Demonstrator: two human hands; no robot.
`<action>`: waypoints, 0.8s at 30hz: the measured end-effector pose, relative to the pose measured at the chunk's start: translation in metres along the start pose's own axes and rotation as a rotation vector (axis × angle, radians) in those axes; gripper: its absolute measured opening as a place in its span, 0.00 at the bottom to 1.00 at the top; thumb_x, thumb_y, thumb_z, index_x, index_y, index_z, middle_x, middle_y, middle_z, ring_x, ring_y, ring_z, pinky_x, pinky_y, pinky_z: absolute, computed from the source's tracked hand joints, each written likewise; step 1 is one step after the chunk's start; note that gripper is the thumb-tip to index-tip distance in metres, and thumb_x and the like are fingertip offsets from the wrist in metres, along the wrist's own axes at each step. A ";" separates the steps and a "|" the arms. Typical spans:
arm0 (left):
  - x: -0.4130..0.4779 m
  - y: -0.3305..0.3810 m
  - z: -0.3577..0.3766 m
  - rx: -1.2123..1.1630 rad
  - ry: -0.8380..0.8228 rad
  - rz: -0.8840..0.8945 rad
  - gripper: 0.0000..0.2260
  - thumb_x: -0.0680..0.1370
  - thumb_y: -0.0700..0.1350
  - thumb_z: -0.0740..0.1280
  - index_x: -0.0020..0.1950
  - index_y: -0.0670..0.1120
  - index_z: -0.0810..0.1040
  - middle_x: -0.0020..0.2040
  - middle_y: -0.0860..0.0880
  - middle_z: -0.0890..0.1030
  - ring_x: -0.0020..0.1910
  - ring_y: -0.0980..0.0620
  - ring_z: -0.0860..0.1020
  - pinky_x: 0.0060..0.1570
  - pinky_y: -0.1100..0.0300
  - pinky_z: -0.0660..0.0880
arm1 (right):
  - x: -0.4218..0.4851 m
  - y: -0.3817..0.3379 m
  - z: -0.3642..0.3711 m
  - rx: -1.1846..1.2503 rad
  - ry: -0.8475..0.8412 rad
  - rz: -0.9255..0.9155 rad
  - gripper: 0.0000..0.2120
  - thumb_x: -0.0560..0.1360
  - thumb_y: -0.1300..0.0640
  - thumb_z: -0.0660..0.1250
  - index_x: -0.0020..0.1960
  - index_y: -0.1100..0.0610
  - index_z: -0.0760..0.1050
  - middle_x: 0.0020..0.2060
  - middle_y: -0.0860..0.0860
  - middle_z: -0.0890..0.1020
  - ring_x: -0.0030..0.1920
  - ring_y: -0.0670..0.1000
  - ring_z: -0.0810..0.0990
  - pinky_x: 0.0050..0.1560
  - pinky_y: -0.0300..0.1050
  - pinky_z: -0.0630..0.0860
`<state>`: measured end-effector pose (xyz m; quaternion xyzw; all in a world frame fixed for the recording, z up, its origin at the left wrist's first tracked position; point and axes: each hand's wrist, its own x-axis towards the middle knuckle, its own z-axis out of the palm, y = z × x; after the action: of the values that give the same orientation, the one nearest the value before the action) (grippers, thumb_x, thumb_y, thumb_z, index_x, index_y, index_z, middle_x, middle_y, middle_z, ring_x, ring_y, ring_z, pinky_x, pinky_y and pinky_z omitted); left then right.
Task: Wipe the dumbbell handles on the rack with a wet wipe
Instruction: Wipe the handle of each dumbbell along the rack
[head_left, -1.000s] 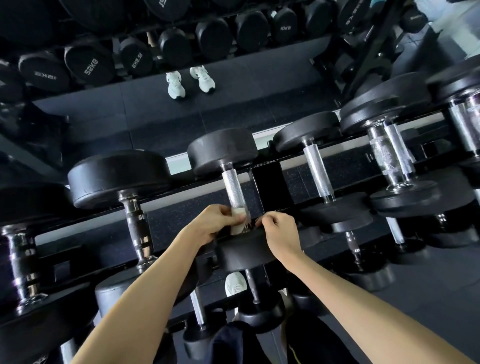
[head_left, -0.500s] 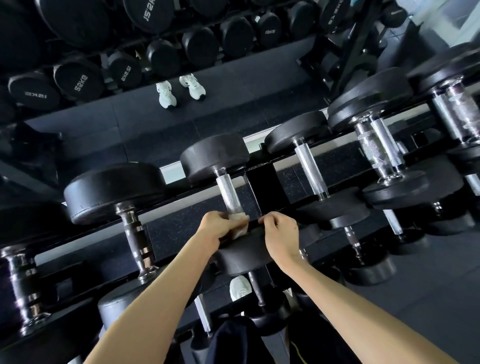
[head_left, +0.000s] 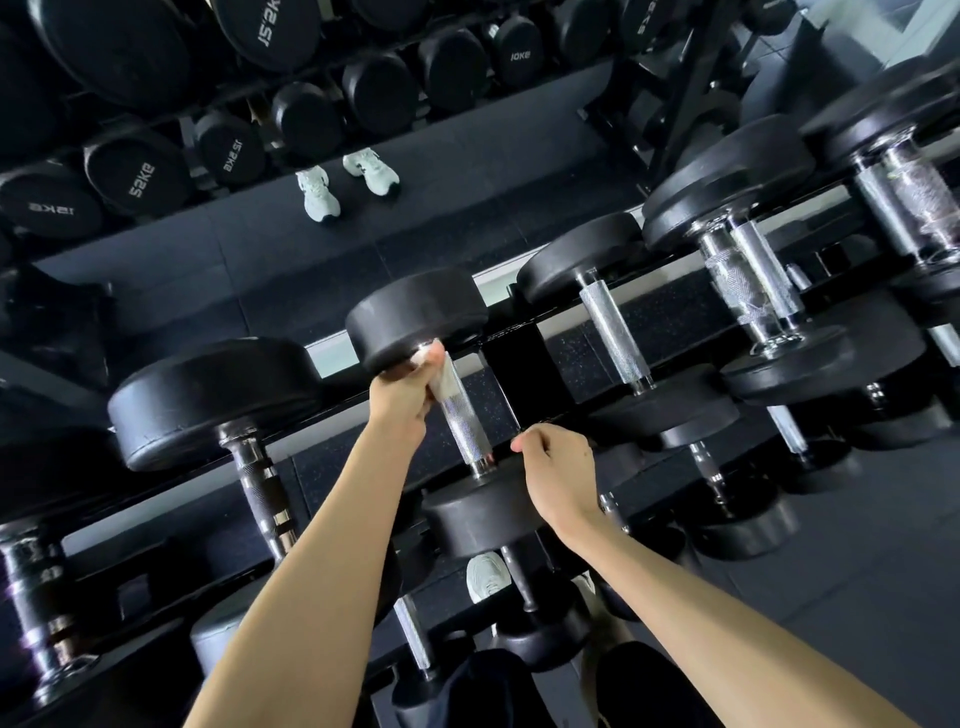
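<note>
A black dumbbell lies on the rack's top tier, its silver knurled handle (head_left: 465, 421) in the middle of the view. My left hand (head_left: 402, 389) is closed around the far end of that handle, just under the far weight head (head_left: 415, 314), pressing a white wet wipe (head_left: 441, 371) against the metal. My right hand (head_left: 558, 475) rests by the near weight head (head_left: 480, 519), fingers loosely curled, thumb and finger pinched together; I cannot see anything between them.
More dumbbells sit on the rack (head_left: 511, 364) to the left (head_left: 213, 400) and right (head_left: 613, 332), with a lower tier below. A mirror behind reflects heavier dumbbells (head_left: 137, 174) and white shoes (head_left: 345, 182). Dark floor lies at the lower right.
My left hand has slid the wipe up the handle from the near end to the far end. My right hand has stayed near the near weight head, now off the handle.
</note>
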<state>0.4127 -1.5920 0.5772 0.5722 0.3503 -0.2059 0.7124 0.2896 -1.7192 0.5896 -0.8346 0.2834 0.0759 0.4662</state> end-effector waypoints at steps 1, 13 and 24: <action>-0.002 -0.002 0.000 0.034 0.008 0.004 0.09 0.70 0.43 0.76 0.44 0.45 0.77 0.42 0.49 0.81 0.40 0.53 0.77 0.53 0.53 0.75 | 0.000 0.000 0.000 -0.004 0.003 0.001 0.14 0.76 0.63 0.56 0.41 0.65 0.79 0.36 0.55 0.82 0.41 0.54 0.80 0.45 0.49 0.75; -0.047 -0.035 0.001 0.798 0.077 0.062 0.15 0.67 0.52 0.77 0.43 0.43 0.78 0.33 0.51 0.80 0.33 0.55 0.76 0.34 0.64 0.75 | -0.001 0.000 -0.001 -0.043 -0.023 -0.024 0.13 0.76 0.61 0.57 0.40 0.65 0.77 0.36 0.57 0.81 0.38 0.56 0.78 0.41 0.49 0.72; -0.081 -0.022 0.009 1.330 0.171 0.115 0.19 0.72 0.53 0.71 0.30 0.41 0.73 0.27 0.49 0.72 0.29 0.51 0.72 0.26 0.60 0.64 | 0.019 0.003 -0.077 -0.117 -0.251 -0.209 0.20 0.80 0.55 0.58 0.30 0.61 0.67 0.23 0.53 0.70 0.27 0.53 0.68 0.31 0.45 0.65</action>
<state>0.3450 -1.6148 0.6229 0.9212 0.1731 -0.2936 0.1879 0.2930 -1.7914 0.6223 -0.8692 0.1298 0.1470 0.4539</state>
